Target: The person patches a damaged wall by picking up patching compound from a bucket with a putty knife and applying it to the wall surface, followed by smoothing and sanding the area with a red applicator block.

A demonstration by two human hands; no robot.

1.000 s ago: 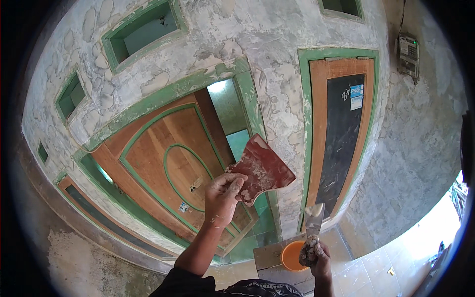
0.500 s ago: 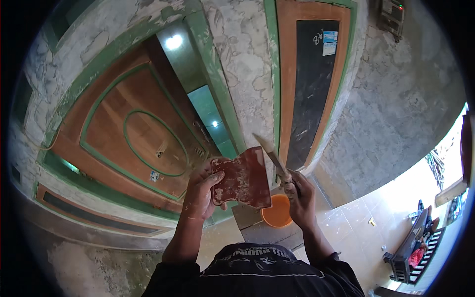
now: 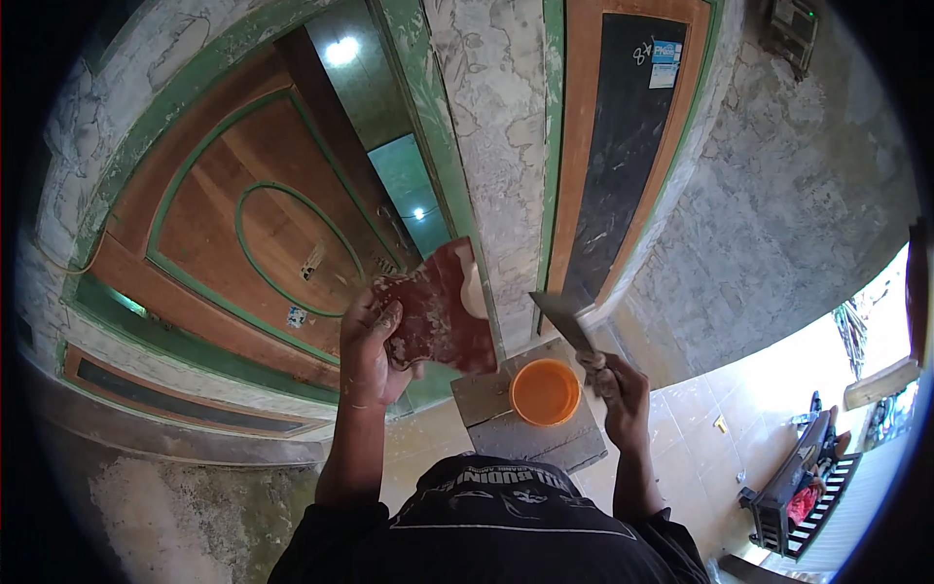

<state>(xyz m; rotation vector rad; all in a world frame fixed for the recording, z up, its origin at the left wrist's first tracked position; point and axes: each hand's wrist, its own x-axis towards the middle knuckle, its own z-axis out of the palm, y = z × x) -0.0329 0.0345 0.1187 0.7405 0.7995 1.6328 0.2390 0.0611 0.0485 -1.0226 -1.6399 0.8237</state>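
My left hand [image 3: 372, 346] grips a maroon putty board [image 3: 436, 316] by its near left edge, thumb on top. Whitish smears dot its face, and a pale lump of putty [image 3: 471, 280] lies along its far right edge. To the right, my right hand [image 3: 621, 394] is closed around the handle of a putty knife [image 3: 567, 321]. The knife's broad blade points up and left, apart from the board. Beneath and between the hands, an orange bucket [image 3: 545, 422] stands on a worn wooden surface [image 3: 484, 404].
A patchy plastered wall strip [image 3: 494, 127] rises ahead between green frames. On the left is a brown wooden door [image 3: 209, 229]; a dark-panelled door [image 3: 623, 146] stands to the right. A dark bench [image 3: 798, 487] sits on the tiled floor [image 3: 696, 428] at far right.
The board has moved left and tilted, and putty now shows on its far right edge. My right hand has drawn the knife right and down, away from the board.
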